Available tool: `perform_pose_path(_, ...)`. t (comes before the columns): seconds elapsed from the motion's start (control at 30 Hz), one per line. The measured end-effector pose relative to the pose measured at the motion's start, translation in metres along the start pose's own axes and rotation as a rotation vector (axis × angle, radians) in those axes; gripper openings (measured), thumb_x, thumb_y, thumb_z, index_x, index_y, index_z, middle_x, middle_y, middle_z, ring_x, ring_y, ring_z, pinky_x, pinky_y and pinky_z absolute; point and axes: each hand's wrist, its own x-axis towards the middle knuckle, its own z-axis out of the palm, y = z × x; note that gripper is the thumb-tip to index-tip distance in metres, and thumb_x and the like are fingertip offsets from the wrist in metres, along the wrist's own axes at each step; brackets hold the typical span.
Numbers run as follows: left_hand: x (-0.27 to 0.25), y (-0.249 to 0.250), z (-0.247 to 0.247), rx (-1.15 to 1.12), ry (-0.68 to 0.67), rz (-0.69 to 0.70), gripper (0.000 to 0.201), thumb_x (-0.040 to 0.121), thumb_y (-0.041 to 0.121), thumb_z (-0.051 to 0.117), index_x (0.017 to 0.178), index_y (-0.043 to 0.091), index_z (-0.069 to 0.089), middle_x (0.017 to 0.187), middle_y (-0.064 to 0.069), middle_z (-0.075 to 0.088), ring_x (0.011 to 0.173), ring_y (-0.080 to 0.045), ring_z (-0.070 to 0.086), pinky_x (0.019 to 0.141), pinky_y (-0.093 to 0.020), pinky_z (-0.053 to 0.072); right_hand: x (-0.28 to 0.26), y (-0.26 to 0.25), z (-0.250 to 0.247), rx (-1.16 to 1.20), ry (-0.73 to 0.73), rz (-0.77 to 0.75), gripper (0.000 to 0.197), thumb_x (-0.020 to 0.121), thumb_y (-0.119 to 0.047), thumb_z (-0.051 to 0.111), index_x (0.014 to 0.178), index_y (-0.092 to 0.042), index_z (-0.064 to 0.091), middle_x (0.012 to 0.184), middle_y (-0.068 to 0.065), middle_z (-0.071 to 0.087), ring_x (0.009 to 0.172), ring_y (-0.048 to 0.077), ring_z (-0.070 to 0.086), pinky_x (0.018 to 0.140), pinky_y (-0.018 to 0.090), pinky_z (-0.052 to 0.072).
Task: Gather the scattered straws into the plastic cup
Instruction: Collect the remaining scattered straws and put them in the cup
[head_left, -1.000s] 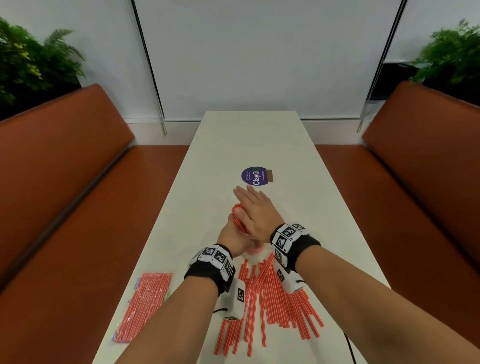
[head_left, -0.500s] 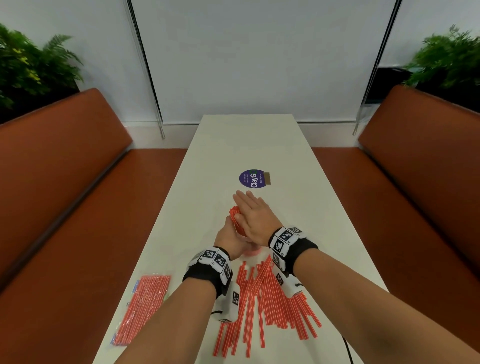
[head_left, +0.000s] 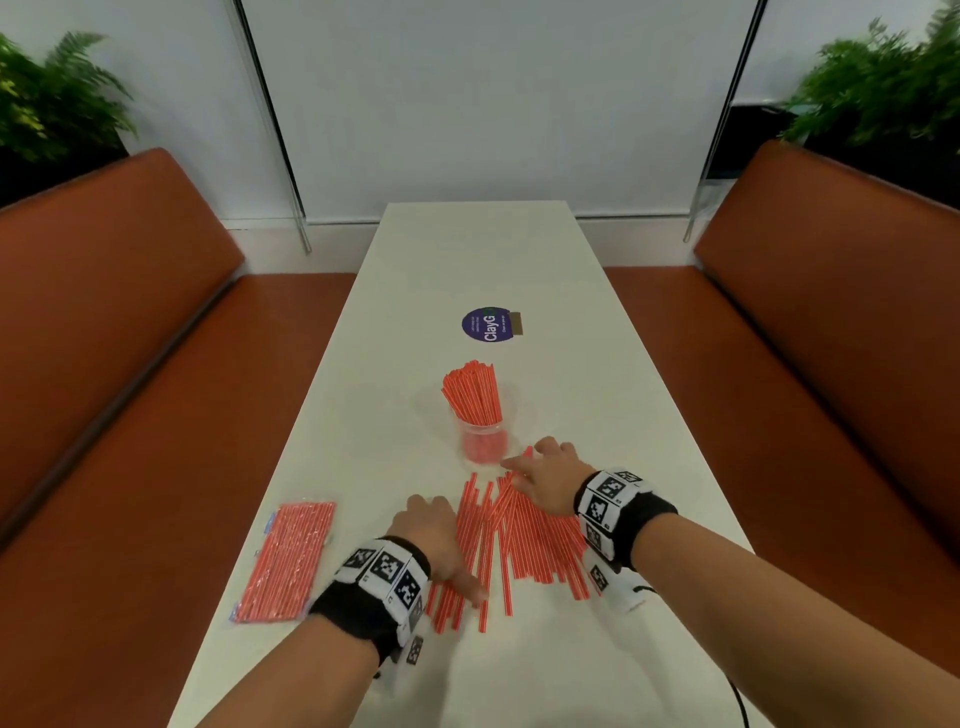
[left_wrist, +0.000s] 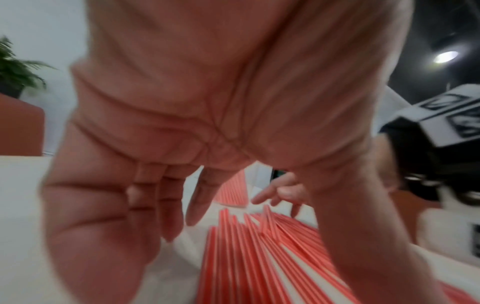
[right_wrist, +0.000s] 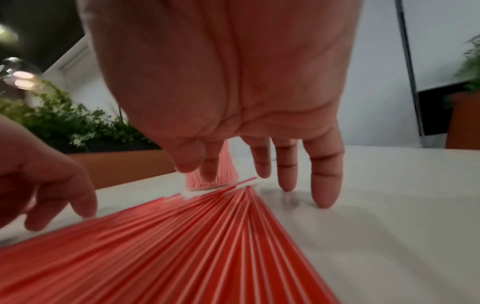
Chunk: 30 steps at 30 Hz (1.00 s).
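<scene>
A sealed packet of straws (head_left: 284, 561) is lying flat on the table (head_left: 613, 364), off to the outer side of the left hand (head_left: 434, 540) and apart from it. The left hand is hovering palm down with its fingers loosely spread and slightly bent, pinching nothing; its fingertips are reaching down at the left edge of the loose straws (head_left: 519, 540), and its thumb is lying over their near ends. In the left wrist view the fingers (left_wrist: 166, 209) are hanging just beside the fan of straws, though blur is keeping it unclear whether they are touching the tabletop.

The loose straws are spreading in a fan between the two hands, their far ends converging toward the right hand's fingertips. Just beyond those far ends, ahead of both hands, the plastic cup (head_left: 483, 441) is standing upright and holding a thick bundle of straws (head_left: 471, 389) that is leaning slightly left. Farther along the table a round purple sticker (head_left: 488, 325) is lying flat.

The right hand (head_left: 548, 480) is resting palm down over the far right part of the fan, fingers spread and nearly straight, gripping nothing. In the right wrist view its outer fingertips (right_wrist: 324, 185) are touching the bare table just beside the straws.
</scene>
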Motion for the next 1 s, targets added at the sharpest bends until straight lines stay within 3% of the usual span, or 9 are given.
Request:
perform_pose_path(0.1, -0.011, -0.001, 0.019, 0.030, 0.020, 0.007, 0.115, 0.053, 0.042, 0.091, 0.145, 0.013, 0.027, 0.142, -0.011, 0.031, 0.130, -0.031, 0.046, 0.107, -0.041, 0.045, -0.008, -0.005, 0.009, -0.013, -0.001, -0.005, 0.040, 0.099, -0.043, 0.029, 0.137, -0.038, 0.040, 0.143, 0.010, 0.033, 0.131, 0.035, 0.029, 0.105, 0.055, 0.037)
perform_pose_path(0.23, -0.017, 0.006, 0.024, 0.001, 0.073, 0.020, 0.099, 0.063, 0.025, 0.089, 0.142, 0.010, 0.032, 0.140, -0.011, 0.030, 0.123, -0.029, 0.053, 0.101, -0.035, 0.049, -0.027, -0.014, 0.018, -0.030, 0.027, -0.060, 0.035, 0.099, -0.031, 0.032, 0.130, -0.025, 0.048, 0.135, 0.014, 0.041, 0.121, 0.035, 0.038, 0.101, 0.050, 0.041)
perform_pose_path(0.37, -0.017, 0.019, 0.021, -0.061, 0.059, 0.108, 0.073, 0.071, 0.021, 0.083, 0.133, 0.009, 0.046, 0.137, -0.011, 0.039, 0.116, -0.026, 0.057, 0.098, -0.030, 0.050, -0.044, -0.028, 0.023, 0.070, 0.046, -0.092, 0.041, 0.096, -0.013, 0.039, 0.136, -0.009, 0.040, 0.133, 0.019, 0.044, 0.121, 0.036, 0.043, 0.103, 0.044, 0.037)
perform_pose_path(0.47, -0.016, 0.021, 0.016, -0.049, 0.083, 0.161, 0.030, 0.087, 0.015, 0.059, 0.115, 0.003, 0.059, 0.126, -0.016, 0.059, 0.116, -0.029, 0.056, 0.094, -0.033, 0.050, -0.054, -0.023, 0.013, 0.115, 0.097, 0.080, 0.039, 0.095, -0.012, 0.044, 0.132, -0.001, 0.041, 0.131, 0.020, 0.044, 0.117, 0.035, 0.048, 0.098, 0.040, 0.044)
perform_pose_path(0.5, -0.016, 0.020, 0.015, -0.051, 0.104, 0.156, 0.027, 0.090, 0.012, 0.050, 0.113, 0.002, 0.060, 0.123, -0.016, 0.061, 0.116, -0.031, 0.056, 0.094, -0.034, 0.049, -0.057, -0.020, 0.011, 0.079, 0.084, 0.173, 0.035, 0.095, -0.014, 0.044, 0.127, 0.000, 0.044, 0.130, 0.018, 0.046, 0.117, 0.034, 0.049, 0.097, 0.038, 0.043)
perform_pose_path(0.63, -0.016, 0.019, 0.016, -0.103, 0.134, 0.138, 0.029, 0.094, 0.008, 0.041, 0.113, -0.002, 0.061, 0.120, -0.017, 0.064, 0.116, -0.032, 0.057, 0.094, -0.035, 0.049, -0.071, -0.018, 0.015, -0.097, -0.050, 0.281, 0.035, 0.099, -0.036, 0.035, 0.102, -0.008, 0.055, 0.127, 0.017, 0.055, 0.118, 0.032, 0.050, 0.099, 0.040, 0.042)
perform_pose_path(0.77, -0.013, 0.030, 0.021, -0.171, 0.132, 0.190, 0.022, 0.093, 0.009, 0.046, 0.080, 0.002, 0.063, 0.113, -0.017, 0.068, 0.107, -0.032, 0.065, 0.087, -0.034, 0.051, -0.061, -0.043, 0.034, -0.148, -0.058, 0.271, 0.046, 0.099, -0.039, 0.027, 0.121, -0.011, 0.057, 0.127, 0.013, 0.055, 0.121, 0.031, 0.041, 0.102, 0.040, 0.034)
perform_pose_path(0.9, -0.013, 0.037, 0.021, -0.350, 0.088, 0.219, 0.026, 0.085, -0.001, 0.049, 0.102, -0.007, 0.068, 0.106, -0.023, 0.069, 0.105, -0.037, 0.065, 0.078, -0.035, 0.049, -0.042, -0.061, 0.041, -0.187, -0.007, 0.304, 0.034, 0.091, -0.021, 0.039, 0.119, -0.011, 0.056, 0.128, 0.007, 0.056, 0.122, 0.028, 0.038, 0.103, 0.037, 0.031)
perform_pose_path(1.0, -0.011, 0.029, 0.017, -0.408, 0.091, 0.225, 0.015, 0.080, -0.008, 0.049, 0.079, -0.006, 0.064, 0.076, -0.014, 0.060, 0.083, -0.031, 0.061, 0.063, -0.030, 0.044, -0.035, -0.065, 0.045, -0.202, 0.014, 0.373, 0.043, 0.090, -0.032, 0.039, 0.126, -0.010, 0.050, 0.130, 0.008, 0.052, 0.121, 0.028, 0.039, 0.102, 0.037, 0.031)
